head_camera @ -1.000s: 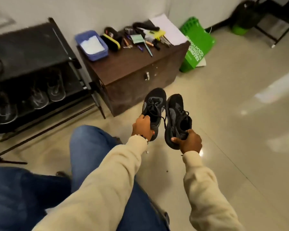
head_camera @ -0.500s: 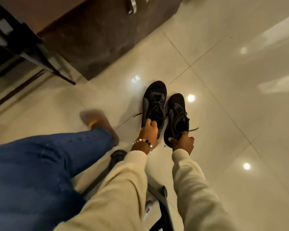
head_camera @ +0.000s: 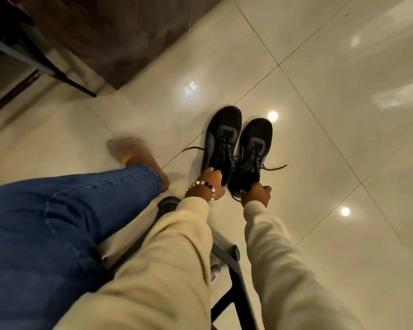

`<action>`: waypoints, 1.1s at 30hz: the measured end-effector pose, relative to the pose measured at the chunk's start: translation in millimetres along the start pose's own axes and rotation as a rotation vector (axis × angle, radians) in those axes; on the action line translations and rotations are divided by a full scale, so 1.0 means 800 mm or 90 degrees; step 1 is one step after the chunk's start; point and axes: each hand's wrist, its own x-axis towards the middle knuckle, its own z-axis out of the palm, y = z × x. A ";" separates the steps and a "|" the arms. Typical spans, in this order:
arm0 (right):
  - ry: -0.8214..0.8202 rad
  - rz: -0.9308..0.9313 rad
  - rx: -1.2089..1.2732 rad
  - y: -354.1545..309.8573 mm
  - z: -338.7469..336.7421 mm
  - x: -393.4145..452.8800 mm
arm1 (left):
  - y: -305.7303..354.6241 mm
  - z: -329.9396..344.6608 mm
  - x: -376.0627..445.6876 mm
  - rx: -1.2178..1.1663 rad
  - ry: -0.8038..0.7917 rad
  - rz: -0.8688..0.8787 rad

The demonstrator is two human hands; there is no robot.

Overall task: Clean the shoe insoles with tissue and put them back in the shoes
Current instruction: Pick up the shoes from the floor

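Two black lace-up shoes stand side by side on the pale tiled floor, toes pointing away from me. My left hand, with a bead bracelet on its wrist, grips the heel of the left shoe. My right hand grips the heel collar of the right shoe. Loose laces trail out to both sides. No insole or tissue shows in this view; the insides of the shoes are hidden by my hands.
My bare left foot and jeans leg lie left of the shoes. A dark wooden cabinet stands at the back, a black rack leg beside it. Black chair legs sit under my arms.
I have lowered both shoes from mid-air down onto the floor, and my head has tipped down so the cabinet top has left the view. Both hands keep their grip on the heels.
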 end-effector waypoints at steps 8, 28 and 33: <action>0.007 -0.155 0.133 -0.059 -0.060 -0.074 | 0.019 -0.100 -0.085 -0.051 0.126 -0.017; -0.015 -0.745 0.357 -0.268 -0.135 -0.449 | -0.116 -0.274 -0.463 -0.369 0.792 0.143; -0.133 -0.854 0.304 -0.313 -0.110 -0.547 | -0.205 -0.290 -0.568 -0.147 1.015 -0.001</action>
